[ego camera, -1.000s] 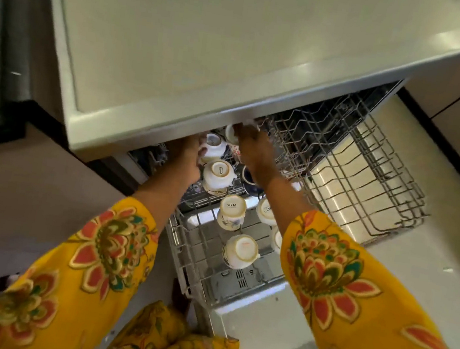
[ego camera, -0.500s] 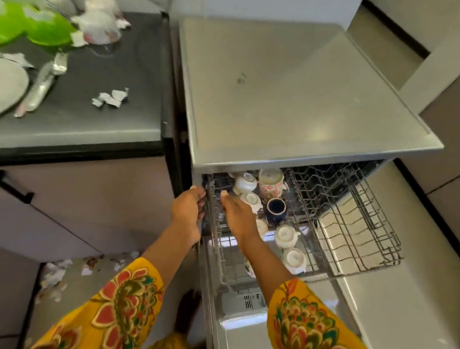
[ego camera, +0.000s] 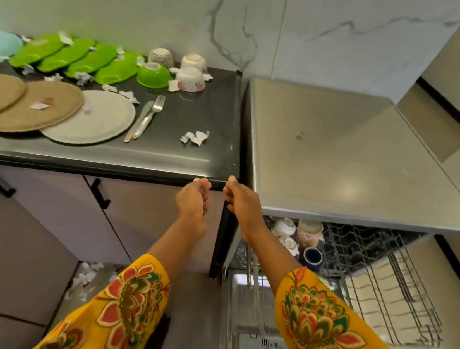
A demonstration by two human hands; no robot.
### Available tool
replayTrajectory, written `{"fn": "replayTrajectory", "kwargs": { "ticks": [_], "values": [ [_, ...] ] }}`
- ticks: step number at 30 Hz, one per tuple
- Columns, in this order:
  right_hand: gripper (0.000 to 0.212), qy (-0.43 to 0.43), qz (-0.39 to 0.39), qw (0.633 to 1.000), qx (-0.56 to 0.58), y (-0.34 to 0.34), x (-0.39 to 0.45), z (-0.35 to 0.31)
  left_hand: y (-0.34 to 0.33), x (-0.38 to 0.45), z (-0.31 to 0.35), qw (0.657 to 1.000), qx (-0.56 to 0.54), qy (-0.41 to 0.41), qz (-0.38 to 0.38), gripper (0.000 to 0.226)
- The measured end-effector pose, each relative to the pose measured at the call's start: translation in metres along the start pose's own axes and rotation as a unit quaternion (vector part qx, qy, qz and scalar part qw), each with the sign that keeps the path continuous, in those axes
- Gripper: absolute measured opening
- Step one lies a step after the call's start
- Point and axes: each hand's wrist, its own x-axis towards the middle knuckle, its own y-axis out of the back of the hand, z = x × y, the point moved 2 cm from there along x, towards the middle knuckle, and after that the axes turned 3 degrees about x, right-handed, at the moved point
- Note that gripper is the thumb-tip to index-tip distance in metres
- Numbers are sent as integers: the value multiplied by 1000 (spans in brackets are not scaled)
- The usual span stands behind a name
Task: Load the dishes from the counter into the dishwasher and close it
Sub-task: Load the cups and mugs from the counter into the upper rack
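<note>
step: fetch next dishes | left grip [ego camera: 194,199] and right grip [ego camera: 241,198] loosely curled, empty | we take the bowls [ego camera: 190,77] beyond them on the bench [ego camera: 168,148], one each

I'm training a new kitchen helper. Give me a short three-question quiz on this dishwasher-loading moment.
1. True or false: the left hand holds a cup.
2. Which lies beside the fork on the counter? A) knife B) ladle C) whisk
3. Fill in: the cups sit in the upper ____ of the dishwasher.

Key: 1 false, both hands are empty, the right hand too; 2 A, the knife; 3 rack.
</note>
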Motion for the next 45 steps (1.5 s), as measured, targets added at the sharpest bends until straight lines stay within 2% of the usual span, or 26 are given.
{"fn": "replayTrajectory", "kwargs": {
  "ticks": [5, 9, 13, 16, 23, 27, 32, 41, 45],
  "values": [
    [39, 32, -16, 999, 8, -43, 36, -25, 12, 37, 32, 998, -36, -21, 36, 18],
    [42, 41, -17, 999, 13, -80, 72, -42, 19, 73, 62, 996, -62, -47, 40, 18],
    [36, 36, -4, 998, 48, -114, 107, -59, 25, 117, 90, 995, -75, -51, 41, 23],
    [33, 27, 19, 996, 77, -137, 131, -69, 26, 147, 111, 997, -64, -43, 26, 24],
    [22, 3, 70, 989, 132, -163, 175, -79, 17, 195, 131, 998, -31, -10, -61, 33],
    [43, -13, 87, 989, 123, -161, 189, -81, 12, 215, 134, 997, -22, -3, -76, 31],
    [56, -21, 101, 988, 117, -158, 219, -89, 1, 243, 144, 997, -11, 0, -79, 28],
    [58, -33, 80, 991, 101, -155, 295, -96, -36, 310, 158, 998, -17, -23, -50, 29],
    [60, -26, 78, 992, 94, -153, 329, -103, -53, 341, 164, 997, -24, -27, -61, 33]
  ]
}}
